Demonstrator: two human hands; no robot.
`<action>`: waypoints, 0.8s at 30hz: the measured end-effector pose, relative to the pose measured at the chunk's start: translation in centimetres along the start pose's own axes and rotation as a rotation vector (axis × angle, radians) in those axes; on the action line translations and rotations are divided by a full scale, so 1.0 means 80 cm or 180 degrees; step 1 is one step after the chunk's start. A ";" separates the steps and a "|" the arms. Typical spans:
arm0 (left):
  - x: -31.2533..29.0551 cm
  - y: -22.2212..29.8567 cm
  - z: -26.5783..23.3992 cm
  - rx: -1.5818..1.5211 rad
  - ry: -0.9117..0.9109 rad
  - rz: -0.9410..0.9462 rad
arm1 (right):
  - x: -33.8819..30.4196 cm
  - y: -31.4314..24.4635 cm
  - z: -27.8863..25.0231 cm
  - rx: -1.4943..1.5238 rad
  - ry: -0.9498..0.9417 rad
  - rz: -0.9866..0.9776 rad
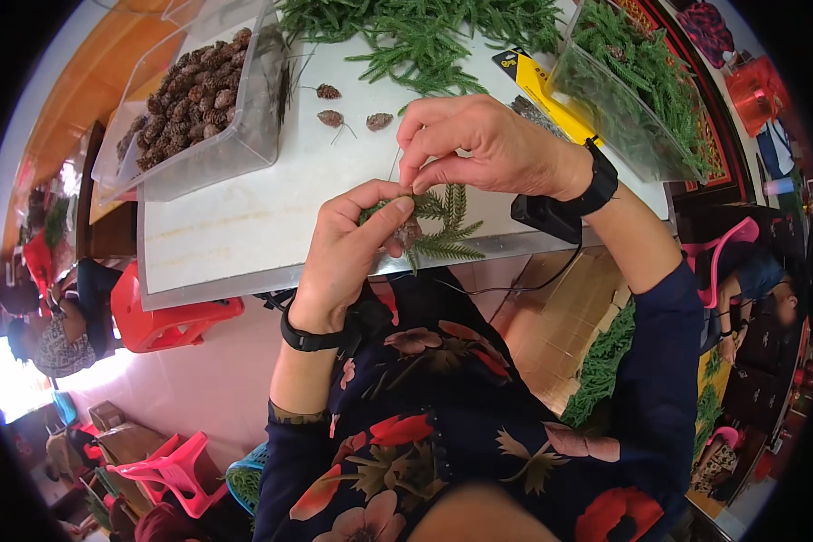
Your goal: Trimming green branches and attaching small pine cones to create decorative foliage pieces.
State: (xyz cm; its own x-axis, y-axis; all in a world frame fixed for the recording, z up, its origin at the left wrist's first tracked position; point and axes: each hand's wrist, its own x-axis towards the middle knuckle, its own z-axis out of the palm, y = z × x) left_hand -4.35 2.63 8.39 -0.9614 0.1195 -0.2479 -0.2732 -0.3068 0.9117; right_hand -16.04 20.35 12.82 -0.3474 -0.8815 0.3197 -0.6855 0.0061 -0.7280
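My left hand (pixel 357 235) is closed round the base of an artificial pine sprig (pixel 452 226) at the near edge of the table. A brownish piece shows under its fingers, mostly hidden; it may be a pine cone. My right hand (pixel 488 144) is just above and to the right, thumb and forefinger pinched on a thin wire (pixel 395 164) beside the left thumb. Beyond my hands, loose pine cones lie on the white tabletop: one (pixel 328 91) at the back, one with wire tails (pixel 331 118), and one (pixel 379 121) nearest the right hand.
A clear plastic bin (pixel 257 135) of pine cones stands at the left, another (pixel 605 122) with green sprigs at the right. More sprigs (pixel 415 50) cover the back. A yellow-and-black package (pixel 542 95) lies by my right wrist. Red stool (pixel 167 312) at left; other people sit at both sides.
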 end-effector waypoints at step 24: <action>0.001 -0.004 0.005 0.1031 0.0310 0.0613 | -0.009 -0.019 -0.018 -0.0870 0.0206 -0.0026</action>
State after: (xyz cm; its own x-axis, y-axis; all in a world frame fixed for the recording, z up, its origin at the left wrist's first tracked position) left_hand -4.36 3.08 8.22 -0.9970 -0.0061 -0.0778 -0.0778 0.0009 0.9970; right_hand -15.67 21.65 14.56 -0.3752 -0.8501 0.3695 -0.8325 0.1338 -0.5376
